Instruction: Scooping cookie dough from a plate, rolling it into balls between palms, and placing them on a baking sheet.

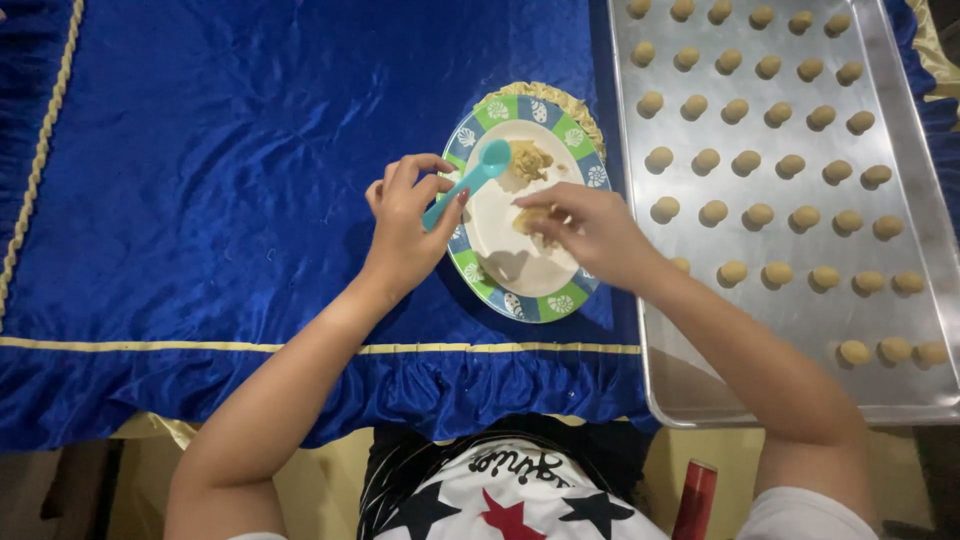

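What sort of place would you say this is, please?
Probably a home table used for baking: a metal baking tray lined with rows of dough balls, a patterned plate of dough, and a blue satin tablecloth.

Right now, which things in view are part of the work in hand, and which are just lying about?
In use: left hand holding the teal spoon; right hand pinching a dough piece; plate; dough lump; baking tray; dough balls.
Lying about: blue cloth; red object.

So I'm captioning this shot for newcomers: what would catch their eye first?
Probably the bright blue satin cloth covering the table, then the metal tray at right, lined with rows of small dough balls. In the middle, the left hand holds a turquoise spoon over a patterned plate while the right hand pinches dough.
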